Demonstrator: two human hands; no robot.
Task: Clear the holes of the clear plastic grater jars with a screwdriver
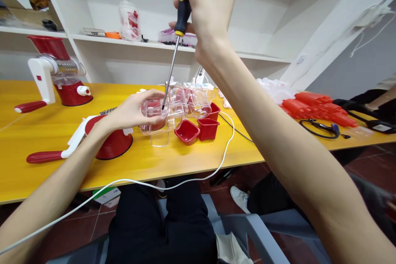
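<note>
High in front of me, my right hand (210, 4) is closed around the black and yellow handle of a screwdriver (173, 60). Its shaft slants down, and the tip is at a clear plastic housing (154, 109). My left hand (136, 109) grips that housing, thumb and fingers on either side. Several more clear plastic housings (198, 101) are clustered just to the right. Beside them are small red cups (187, 132). Partly behind my left forearm stands a red base (114, 144) with a white and red crank handle (49, 156). Whether the tip meets a screw cannot be made out.
An assembled red and white rotary grater (69, 74) stands at the left on the yellow table (148, 165). A white cable (225, 152) crosses the front edge. Stacked red-orange plastic parts (315, 107) and a black cable (321, 130) lie at the right, near another person's arm (382, 99).
</note>
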